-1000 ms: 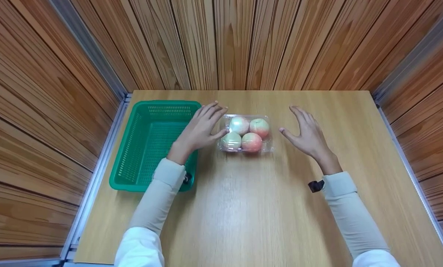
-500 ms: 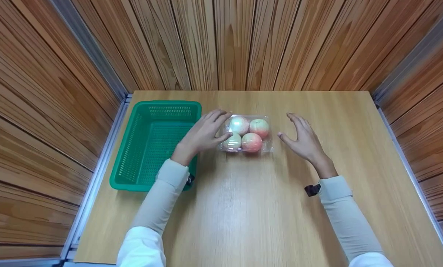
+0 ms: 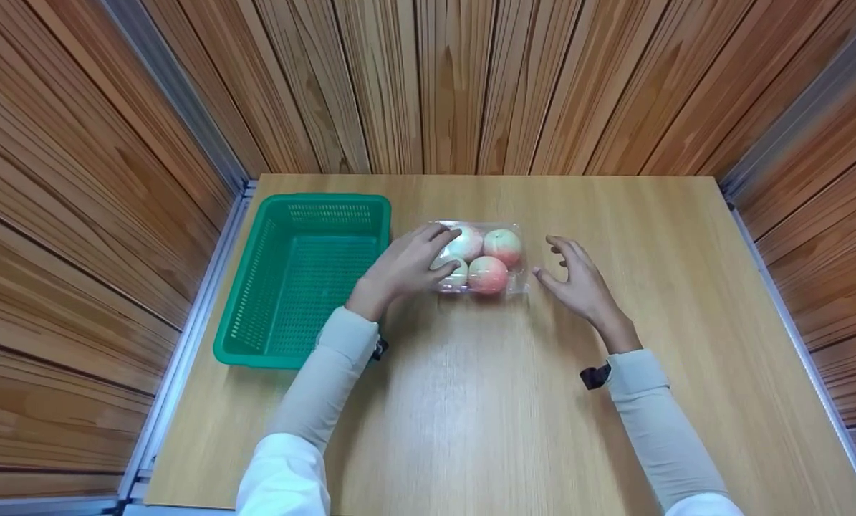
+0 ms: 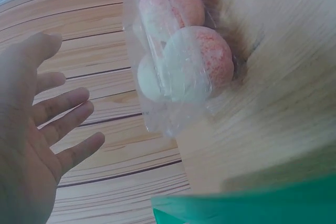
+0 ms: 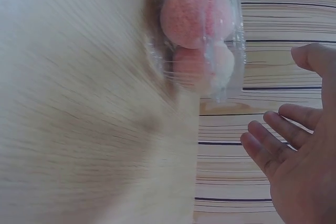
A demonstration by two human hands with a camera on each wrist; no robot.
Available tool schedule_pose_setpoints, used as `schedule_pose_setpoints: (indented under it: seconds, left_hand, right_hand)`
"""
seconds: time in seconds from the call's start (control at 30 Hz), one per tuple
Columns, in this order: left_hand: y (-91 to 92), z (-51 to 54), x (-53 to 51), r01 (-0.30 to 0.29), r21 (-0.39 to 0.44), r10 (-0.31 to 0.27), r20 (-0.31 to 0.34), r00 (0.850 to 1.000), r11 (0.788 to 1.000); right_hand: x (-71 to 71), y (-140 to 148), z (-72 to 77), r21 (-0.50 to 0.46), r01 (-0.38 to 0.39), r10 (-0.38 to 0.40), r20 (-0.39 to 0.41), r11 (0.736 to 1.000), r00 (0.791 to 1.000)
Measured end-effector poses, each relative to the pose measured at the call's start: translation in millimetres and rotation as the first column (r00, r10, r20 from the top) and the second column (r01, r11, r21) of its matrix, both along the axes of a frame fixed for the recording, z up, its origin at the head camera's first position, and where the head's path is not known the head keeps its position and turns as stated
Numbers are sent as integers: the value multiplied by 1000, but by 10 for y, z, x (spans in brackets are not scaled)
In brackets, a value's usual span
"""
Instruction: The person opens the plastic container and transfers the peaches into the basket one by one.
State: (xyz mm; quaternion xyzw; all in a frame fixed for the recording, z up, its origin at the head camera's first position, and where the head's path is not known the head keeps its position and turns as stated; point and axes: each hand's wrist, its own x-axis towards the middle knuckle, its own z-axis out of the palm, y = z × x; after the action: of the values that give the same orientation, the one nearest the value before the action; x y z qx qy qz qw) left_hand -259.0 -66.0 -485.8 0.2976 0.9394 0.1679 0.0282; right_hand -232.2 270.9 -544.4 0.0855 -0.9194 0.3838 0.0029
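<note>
While a green basket (image 3: 306,287) is set leftmost on the table (image 3: 463,401), the left hand (image 3: 407,264) is held spread, the left end of a clear pack (image 3: 483,256) being partly hidden by it. Toward the table's back, the pack is laid flat with four fruits (image 3: 488,276) inside, its longer axis apparently aligned left to right. Further right, the right hand (image 3: 582,288) is held apart, loosely spread.
</note>
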Motion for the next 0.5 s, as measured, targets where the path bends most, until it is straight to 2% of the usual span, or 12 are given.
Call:
schedule_pose_setpoints:
  seconds: [0.1, 0.5]
  left_hand:
    - [34, -25, -15, 26, 0, -26, -22, 999, 1000]
    - [152, -119, -59, 70, -44, -71, -19, 997, 997]
  right_hand:
    - [3, -8, -52, -14, -4, 4, -6, 1000, 1000]
    - [15, -49, -253, -88, -29, 29, -1, 996, 1000]
